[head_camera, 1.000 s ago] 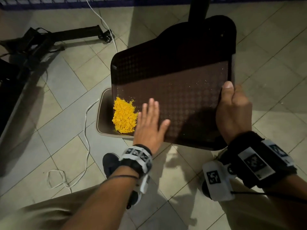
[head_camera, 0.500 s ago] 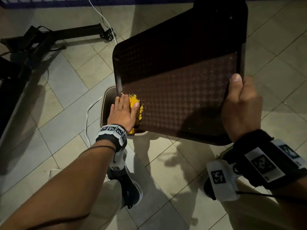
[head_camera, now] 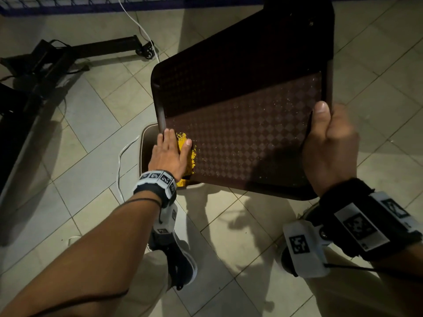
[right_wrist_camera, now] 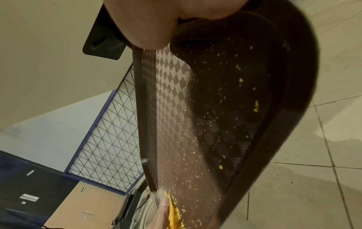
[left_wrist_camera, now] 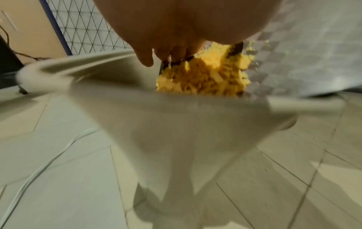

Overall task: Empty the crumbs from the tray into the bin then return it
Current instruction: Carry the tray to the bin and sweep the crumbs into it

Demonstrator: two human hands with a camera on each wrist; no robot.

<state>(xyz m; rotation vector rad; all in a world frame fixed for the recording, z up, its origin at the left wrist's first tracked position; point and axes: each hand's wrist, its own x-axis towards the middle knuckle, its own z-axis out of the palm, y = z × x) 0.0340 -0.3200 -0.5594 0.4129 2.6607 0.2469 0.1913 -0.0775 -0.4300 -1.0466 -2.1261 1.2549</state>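
Tiled floor (head_camera: 75, 124), pale. On it: small bin (head_camera: 144, 143), white cable (head_camera: 120, 161) just beside bin, black wheeled frame (head_camera: 68, 53) well apart, person's dark shoe (head_camera: 183, 264).

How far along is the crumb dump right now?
Done: the tray is tilted over the bin, gripped at its edge by the right hand. In hand: the left hand, fingers flat, presses the yellow crumbs toward the low corner above the bin. Left: the pile is not yet off the tray, fine specks cling to its surface, and the tray must go back.
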